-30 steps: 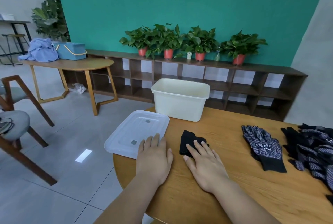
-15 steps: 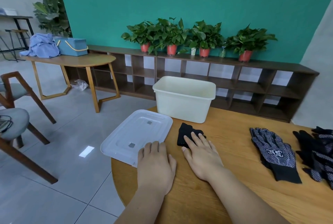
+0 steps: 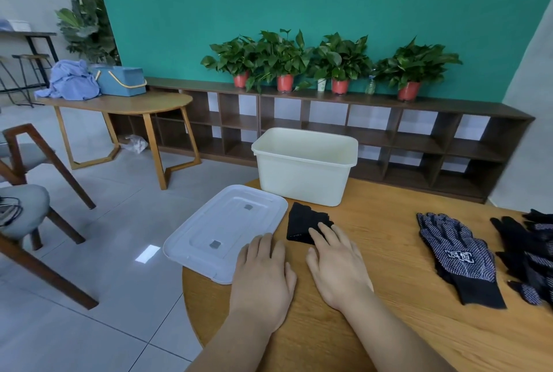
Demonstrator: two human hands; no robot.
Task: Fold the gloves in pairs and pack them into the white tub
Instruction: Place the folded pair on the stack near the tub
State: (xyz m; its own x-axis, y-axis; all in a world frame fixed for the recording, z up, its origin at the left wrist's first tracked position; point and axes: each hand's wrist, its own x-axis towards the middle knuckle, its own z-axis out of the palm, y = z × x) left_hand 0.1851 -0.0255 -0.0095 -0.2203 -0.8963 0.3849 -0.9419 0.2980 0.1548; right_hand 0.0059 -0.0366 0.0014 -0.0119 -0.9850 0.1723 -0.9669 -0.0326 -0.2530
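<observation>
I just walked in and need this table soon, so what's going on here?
A person is packing gloves. Their right hand lies open with its fingers on a folded black glove bundle just in front of the white tub, whose lid lies off on the table. The left hand rests flat by the lid, holding nothing. A dotted pair and a pile of gloves lie unfolded to the right.

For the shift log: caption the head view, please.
Left hand flat on table, right hand touching folded gloves before the tub.
</observation>
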